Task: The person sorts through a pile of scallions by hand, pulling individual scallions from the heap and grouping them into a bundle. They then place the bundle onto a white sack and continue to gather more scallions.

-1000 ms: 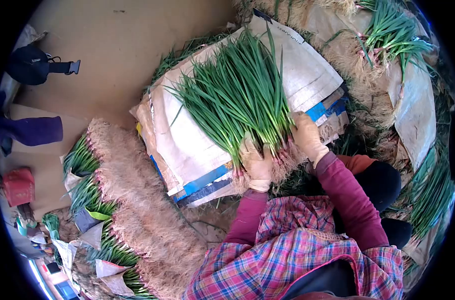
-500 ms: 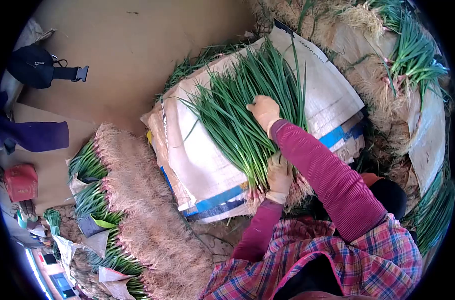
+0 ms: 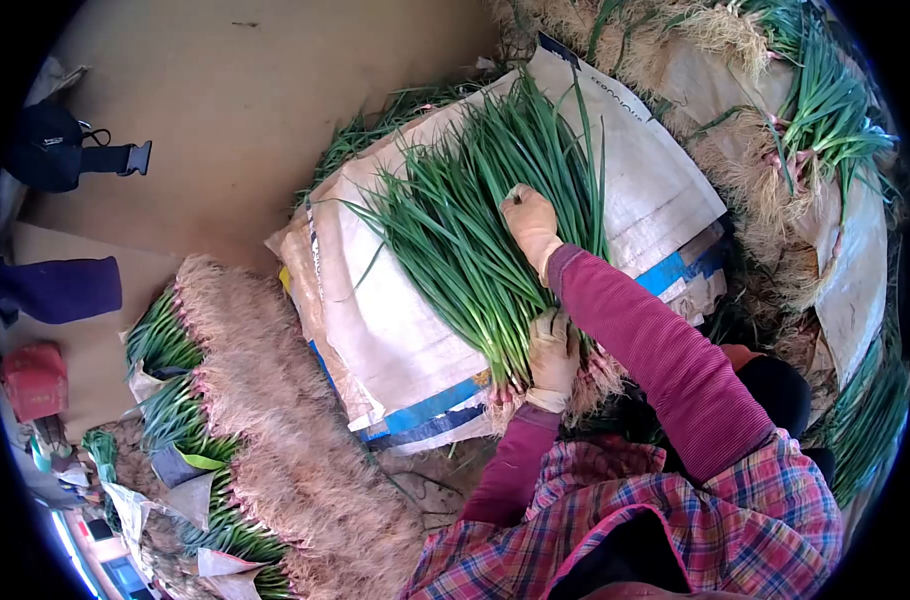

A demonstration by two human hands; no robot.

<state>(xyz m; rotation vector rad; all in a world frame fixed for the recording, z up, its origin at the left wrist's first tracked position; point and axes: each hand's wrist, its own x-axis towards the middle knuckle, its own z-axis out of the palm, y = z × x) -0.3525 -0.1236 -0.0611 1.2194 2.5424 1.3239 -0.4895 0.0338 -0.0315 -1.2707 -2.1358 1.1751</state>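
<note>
A large bundle of spring onions [image 3: 475, 205] lies across stacked white woven sacks [image 3: 375, 335], long green leaves fanned toward the upper left, pinkish root ends toward me. Near the root ends, my gloved left hand [image 3: 554, 357] is closed around the lower stems; its fingertips are partly hidden. Higher up, my gloved right hand [image 3: 531, 226] lies over the leaves with curled fingers, closed on some of them. My right forearm covers part of the bundle's right side.
Rows of spring onions with matted roots [image 3: 275, 400] lie at the left. More bunches [image 3: 815, 110] and roots are heaped at the right. A black waist pouch [image 3: 50, 145], a purple cloth [image 3: 60, 290] and a red bag [image 3: 37, 382] are at the far left.
The view has shifted slightly, so the sacks and left-side things appear a little further left. Both hands stay at about the same places on the bundle.
</note>
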